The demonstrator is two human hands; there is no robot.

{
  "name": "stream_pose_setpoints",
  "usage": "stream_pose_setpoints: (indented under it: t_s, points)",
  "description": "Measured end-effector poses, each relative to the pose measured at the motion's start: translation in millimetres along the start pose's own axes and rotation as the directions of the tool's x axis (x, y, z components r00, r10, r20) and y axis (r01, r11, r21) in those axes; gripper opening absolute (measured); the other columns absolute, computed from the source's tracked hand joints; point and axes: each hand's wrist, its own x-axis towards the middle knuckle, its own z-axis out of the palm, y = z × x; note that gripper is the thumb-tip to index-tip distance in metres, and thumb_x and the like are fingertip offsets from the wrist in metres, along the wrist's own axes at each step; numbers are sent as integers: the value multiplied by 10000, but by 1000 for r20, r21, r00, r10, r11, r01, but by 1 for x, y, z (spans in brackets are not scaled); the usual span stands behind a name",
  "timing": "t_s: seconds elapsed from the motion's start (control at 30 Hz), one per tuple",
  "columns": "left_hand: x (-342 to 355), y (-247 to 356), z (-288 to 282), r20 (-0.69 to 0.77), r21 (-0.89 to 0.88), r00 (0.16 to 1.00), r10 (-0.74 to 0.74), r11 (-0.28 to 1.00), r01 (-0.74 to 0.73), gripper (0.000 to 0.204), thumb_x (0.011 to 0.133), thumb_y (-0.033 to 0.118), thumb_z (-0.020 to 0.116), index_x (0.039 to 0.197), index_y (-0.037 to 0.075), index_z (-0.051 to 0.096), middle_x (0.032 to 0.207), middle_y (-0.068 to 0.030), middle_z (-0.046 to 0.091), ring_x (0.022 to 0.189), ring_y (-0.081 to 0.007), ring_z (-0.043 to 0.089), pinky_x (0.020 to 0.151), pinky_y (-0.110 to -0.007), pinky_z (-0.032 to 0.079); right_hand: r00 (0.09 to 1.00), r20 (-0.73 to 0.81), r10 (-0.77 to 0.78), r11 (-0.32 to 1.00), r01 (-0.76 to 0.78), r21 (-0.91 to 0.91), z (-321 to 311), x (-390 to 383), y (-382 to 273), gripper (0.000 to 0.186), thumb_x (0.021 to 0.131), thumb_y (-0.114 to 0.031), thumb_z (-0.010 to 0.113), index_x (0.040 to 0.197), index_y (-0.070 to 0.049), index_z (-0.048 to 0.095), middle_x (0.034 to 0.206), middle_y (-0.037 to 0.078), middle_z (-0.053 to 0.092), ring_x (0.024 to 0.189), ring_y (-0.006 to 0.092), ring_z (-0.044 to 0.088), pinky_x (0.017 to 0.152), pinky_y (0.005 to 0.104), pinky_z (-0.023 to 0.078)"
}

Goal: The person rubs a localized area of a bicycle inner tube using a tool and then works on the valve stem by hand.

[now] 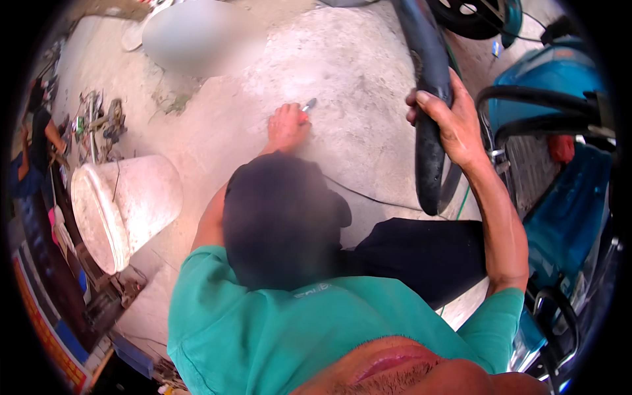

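Observation:
My left hand point(288, 126) is low over the pale concrete ground, fingers curled around a small tool point(307, 106) with a red part and a grey tip. The fingers hide most of that tool. Up on the right, my right hand point(454, 125) grips a black rubber inner tube point(429, 161), thumb across its near face and fingertips showing at its left side. The tube hangs as a long loop, its lower bend near my dark-trousered right leg point(421, 253). Its upper end passes out of view at the top edge.
A dirty white bucket point(151, 197) lies on its side at the left, near several metal parts point(99, 125). Another person point(46, 131) is at the far left. A teal vehicle point(540, 72) with black bars stands close on the right. A wheel point(464, 14) shows at the top.

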Motion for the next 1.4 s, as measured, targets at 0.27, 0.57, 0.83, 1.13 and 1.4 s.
stream_pose_setpoints:
  t_s: [0.27, 0.57, 0.83, 1.13, 1.4]
  points:
    - [-7, -17, -15, -23, -2, 997, 79, 997, -79, 546, 836, 276, 779, 1294, 32, 607, 1168, -203, 633, 1080, -413, 616, 921, -515, 505, 970, -29, -242, 952, 232, -200, 10, 1, -10, 801, 810, -414, 732, 1414, 54, 489, 1080, 256, 682, 984, 378, 682, 893, 445, 536]
    - [44, 69, -106, 530, -639, 801, 277, 751, 163, 552, 861, 216, 800, 1326, -19, 616, 1168, -137, 681, 1063, -228, 643, 947, -385, 521, 925, -116, -362, 930, 349, -118, 17, -4, -20, 741, 773, -318, 731, 1338, 75, 455, 960, 319, 695, 879, 497, 703, 861, 522, 558]
    - [39, 178, -160, 658, -689, 576, 485, 696, 201, 738, 768, 108, 853, 1432, -9, 553, 1279, -112, 661, 1187, -238, 616, 988, -391, 519, 828, -233, -510, 859, 504, -91, 25, 3, -37, 744, 786, -277, 753, 1390, -10, 410, 940, 282, 694, 831, 481, 690, 785, 524, 554]
    - [42, 159, -171, 424, -864, 673, 606, 494, 99, 555, 830, 122, 781, 1338, -6, 597, 1271, -119, 654, 1165, -221, 623, 1015, -388, 504, 966, 71, -247, 907, 256, -335, -20, -4, 14, 889, 854, -574, 716, 1469, 32, 507, 1248, 255, 698, 1110, 363, 703, 966, 430, 551]
    - [46, 141, -178, 417, -861, 681, 602, 501, 85, 486, 805, 165, 778, 1236, -29, 664, 1132, -109, 706, 1087, -212, 650, 978, -382, 509, 989, -109, -103, 824, 24, -566, -79, 20, 77, 601, 932, -323, 702, 1410, 26, 599, 1140, 163, 751, 1053, 249, 717, 960, 361, 550]
